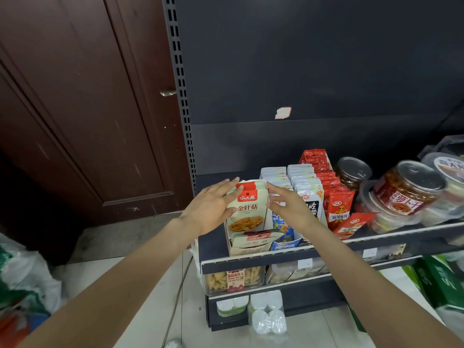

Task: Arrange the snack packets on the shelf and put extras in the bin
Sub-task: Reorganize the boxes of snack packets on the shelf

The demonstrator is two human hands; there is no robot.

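Centre frame: left hand [209, 209] flat against left side of cream snack packets [247, 212], right hand [288, 205] spread open at their right, neither gripping. Step: squaring row in cardboard tray [232, 243] on shelf [276, 258]. Next: likely straighten slumped front packet [253, 241]. Bin unseen.
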